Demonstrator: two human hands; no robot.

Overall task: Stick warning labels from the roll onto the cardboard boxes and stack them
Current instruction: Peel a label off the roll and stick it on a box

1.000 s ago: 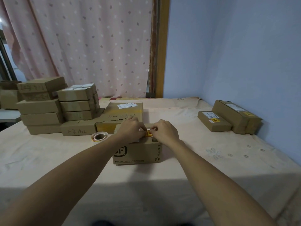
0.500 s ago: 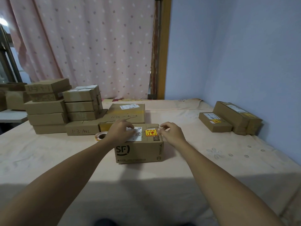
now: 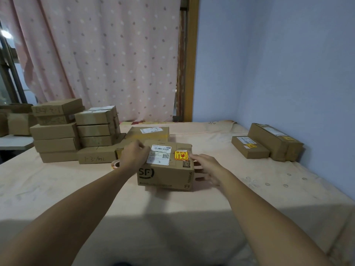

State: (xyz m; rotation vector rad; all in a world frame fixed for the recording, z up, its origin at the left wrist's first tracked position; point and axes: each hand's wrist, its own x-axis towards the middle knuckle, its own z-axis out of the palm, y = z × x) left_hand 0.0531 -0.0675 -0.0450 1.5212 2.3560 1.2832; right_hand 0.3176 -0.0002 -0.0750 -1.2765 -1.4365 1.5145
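While the left hand [image 3: 134,157] curls round the left edge of the brown cardboard SF box [image 3: 163,175] on the pale cloth-covered table [image 3: 172,204], the right hand [image 3: 208,167] presses straight fingers to its right side.

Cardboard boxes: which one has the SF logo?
The box between the left hand and right hand: only it shows SF printed on its near face; the stacked boxes look plain or handwritten.

Two bare forearms [image 3: 80,206], bare left hand [image 3: 135,156], bare right hand [image 3: 209,167], dark patch [image 3: 120,263] below (perhaps clothing)
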